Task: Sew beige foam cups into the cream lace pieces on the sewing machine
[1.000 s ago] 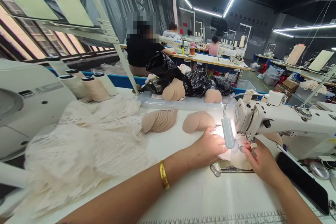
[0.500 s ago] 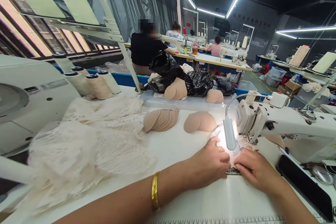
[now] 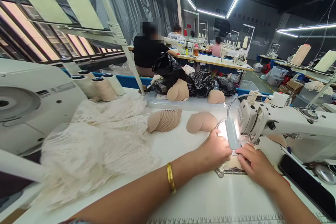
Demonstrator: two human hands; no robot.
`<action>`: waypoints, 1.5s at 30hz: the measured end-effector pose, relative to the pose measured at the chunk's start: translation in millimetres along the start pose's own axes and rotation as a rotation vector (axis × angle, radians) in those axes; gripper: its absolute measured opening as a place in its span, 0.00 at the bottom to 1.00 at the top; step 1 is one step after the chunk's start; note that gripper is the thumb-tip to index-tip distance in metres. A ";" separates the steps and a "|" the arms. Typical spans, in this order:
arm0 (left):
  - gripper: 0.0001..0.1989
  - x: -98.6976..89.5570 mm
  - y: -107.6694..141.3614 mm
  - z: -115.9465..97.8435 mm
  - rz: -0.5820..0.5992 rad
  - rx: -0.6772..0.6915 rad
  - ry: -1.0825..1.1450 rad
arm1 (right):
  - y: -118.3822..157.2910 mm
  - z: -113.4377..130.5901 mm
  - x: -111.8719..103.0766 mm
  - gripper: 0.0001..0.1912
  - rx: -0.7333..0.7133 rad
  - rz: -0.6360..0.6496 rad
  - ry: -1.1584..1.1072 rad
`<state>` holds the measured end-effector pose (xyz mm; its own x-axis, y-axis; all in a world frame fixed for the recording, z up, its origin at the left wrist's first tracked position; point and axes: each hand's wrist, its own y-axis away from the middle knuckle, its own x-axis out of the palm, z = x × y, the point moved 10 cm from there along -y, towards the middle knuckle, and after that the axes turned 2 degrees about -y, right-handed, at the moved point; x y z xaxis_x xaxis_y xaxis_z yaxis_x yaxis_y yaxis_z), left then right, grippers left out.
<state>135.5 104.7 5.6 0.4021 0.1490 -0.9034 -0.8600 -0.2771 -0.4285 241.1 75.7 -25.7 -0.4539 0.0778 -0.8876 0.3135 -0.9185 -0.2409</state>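
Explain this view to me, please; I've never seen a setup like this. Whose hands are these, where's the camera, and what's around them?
There is no robot here: these are a person's bare hands, and every picture comes from one camera worn on that person's head, looking forward and down.

The left hand and right hand are close together by a small lamp, at the needle end of a white sewing machine. Glare and fingers hide what they may be holding, so I can't tell.

On the white tabletop lie cream fabric, a fanned stack of beige pieces, a smaller beige group and what looks like a phone. The person in black is someone else.
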 end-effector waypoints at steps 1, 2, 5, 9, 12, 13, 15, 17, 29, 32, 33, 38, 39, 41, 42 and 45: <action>0.09 0.0 -1.8 1.4 0.016 0.003 -0.005 | -0.1 -3.4 1.9 0.14 0.016 0.002 0.008; 0.10 0.4 -3.5 3.0 0.032 0.002 -0.002 | -0.2 -6.3 3.5 0.14 0.028 0.003 0.018; 0.09 3.8 -6.3 8.0 0.077 -0.058 0.012 | -0.7 -12.3 5.2 0.14 0.045 -0.009 0.054; 0.03 7.9 10.3 -2.7 0.179 -0.146 -0.039 | -1.8 -13.7 1.2 0.15 0.035 -0.052 0.083; 0.16 -5.5 45.4 -15.5 0.223 -0.206 -0.043 | 1.7 -16.2 -0.2 0.16 0.018 -0.070 0.061; 0.21 -13.1 60.4 -16.2 0.238 -0.248 -0.045 | 4.1 -19.6 0.1 0.16 0.020 -0.075 0.052; 0.28 -32.3 93.7 -8.0 0.271 -0.407 -0.086 | 9.0 -30.7 3.0 0.17 0.023 -0.085 0.041; 0.31 -52.3 129.9 6.3 0.320 -0.639 -0.139 | 11.3 -41.2 10.8 0.16 -0.017 -0.073 0.023; 0.18 -57.6 161.7 -77.9 -0.086 -0.479 0.300 | 21.7 46.4 7.0 0.13 -0.154 0.010 -0.065; 0.19 -88.1 182.7 -46.5 -0.324 -0.623 0.271 | 31.1 81.5 6.0 0.12 -0.163 0.029 -0.176; 0.19 -93.4 188.9 -33.8 -0.331 -0.688 0.221 | 33.1 91.8 6.3 0.12 -0.158 0.024 -0.215; 0.18 -77.5 199.1 -1.8 -0.130 -0.910 0.155 | 21.8 138.3 28.8 0.13 -0.066 0.016 -0.425; 0.18 -70.6 194.8 -6.5 -0.096 -0.893 0.208 | 15.6 142.8 37.2 0.17 -0.020 0.024 -0.458; 0.19 -62.4 183.0 -21.8 -0.088 -0.814 0.359 | 2.7 144.5 53.2 0.30 0.078 0.038 -0.502; 0.19 -61.2 178.3 -28.8 -0.106 -0.776 0.447 | -2.7 142.2 58.6 0.32 0.119 0.037 -0.520; 0.19 -61.3 181.6 -26.9 -0.213 -0.823 0.688 | -10.6 129.8 64.9 0.17 0.185 0.034 -0.616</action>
<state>-36.9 19.7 -17.3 0.8276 -0.2220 -0.5155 -0.3812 -0.8965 -0.2259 100.1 40.1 -29.8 -0.8591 -0.1390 -0.4926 0.2123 -0.9725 -0.0958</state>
